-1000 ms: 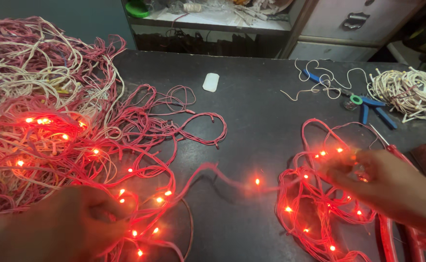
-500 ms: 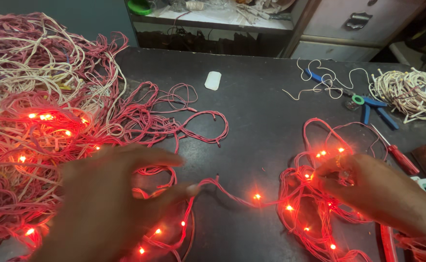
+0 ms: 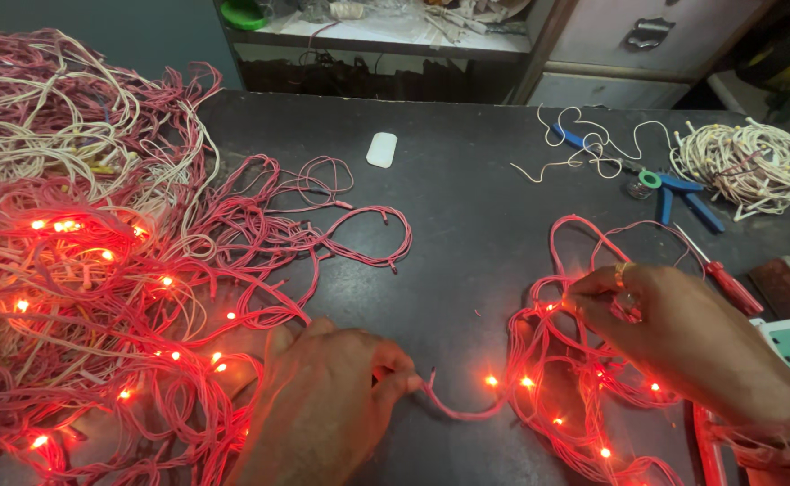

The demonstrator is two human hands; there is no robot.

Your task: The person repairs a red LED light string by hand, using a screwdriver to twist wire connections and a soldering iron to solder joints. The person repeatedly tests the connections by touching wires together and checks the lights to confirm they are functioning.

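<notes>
Red light string (image 3: 467, 409) pinched by left hand (image 3: 323, 405) fingers at counter (image 3: 467, 225) front edge; right hand (image 3: 683, 333) fingers grasp its coiled bundle (image 3: 575, 396). White oval tag (image 3: 381, 149) toward back edge.

Left hand pulls back and pinches the lit wire

The left hand (image 3: 323, 405), spread wide over the red light string (image 3: 467, 409) half a second ago, has drawn back toward the near edge of the tabletop (image 3: 467, 207) and closed, its fingertips now pinching the string where it leaves the big tangled heap (image 3: 98, 270). The right hand (image 3: 683, 337) has lifted a little toward the far edge, its fingers now gripping the top of the small coil (image 3: 575, 396). The stretch of string between the hands sags lower.
</notes>
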